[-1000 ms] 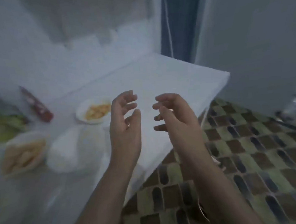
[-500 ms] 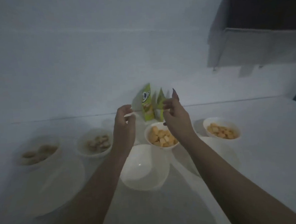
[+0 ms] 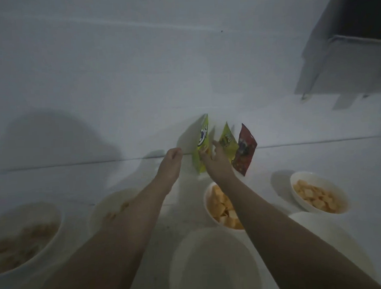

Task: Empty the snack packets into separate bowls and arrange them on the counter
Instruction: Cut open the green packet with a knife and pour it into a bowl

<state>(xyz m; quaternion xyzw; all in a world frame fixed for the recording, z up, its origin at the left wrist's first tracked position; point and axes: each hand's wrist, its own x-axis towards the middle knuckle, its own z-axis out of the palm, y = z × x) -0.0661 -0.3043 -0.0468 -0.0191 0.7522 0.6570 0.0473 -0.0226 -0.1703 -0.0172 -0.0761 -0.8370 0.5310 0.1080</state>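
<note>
Four bowls hold snacks: far-left bowl [image 3: 23, 235], one under left forearm [image 3: 106, 212], middle bowl [image 3: 220, 207], right bowl [image 3: 317, 194]. Empty bowl [image 3: 212, 268] nearest, another [image 3: 338, 242] right of it. Three packets lean on wall: tall green [image 3: 201, 143], small green [image 3: 228, 142], red [image 3: 244, 151]; likely unemptied. Right hand [image 3: 216, 163] reaches between green packets, fingers spread, touching; grip unclear. Left hand [image 3: 171, 163] beside tall green, fingers loosely curled, holding nothing. Dim, blurred; packet print unreadable

A dim home kitchen: a plain white bench [image 3: 319, 158] against a white wall carries round white snack-filled bowls [image 3: 317, 194] and upright foil snack packets [image 3: 244, 151].
</note>
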